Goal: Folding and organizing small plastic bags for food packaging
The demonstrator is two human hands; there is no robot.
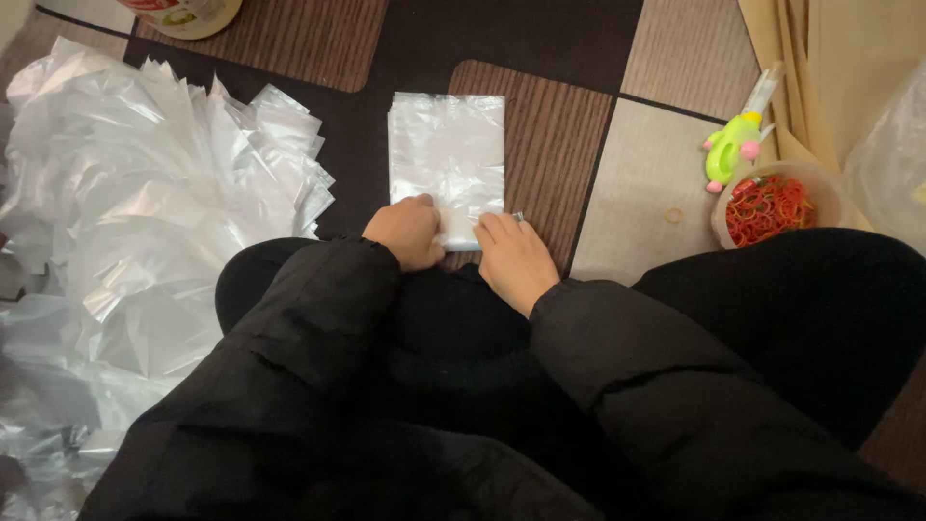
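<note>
A neat stack of clear plastic bags point(447, 159) lies flat on the patterned carpet in front of me. My left hand point(407, 232) curls its fingers over the stack's near left corner. My right hand point(516, 259), with a ring on one finger, presses on the near right edge. Both arms are in black padded sleeves, and my legs in black frame the stack's near side.
A large loose heap of clear plastic bags point(135, 222) spreads at the left. At the right stand a small tub of red rubber bands point(772, 207), a green toy-like tool point(733, 150), one loose rubber band point(674, 216) and tan sheets point(839, 68). A jar base point(183, 14) sits top left.
</note>
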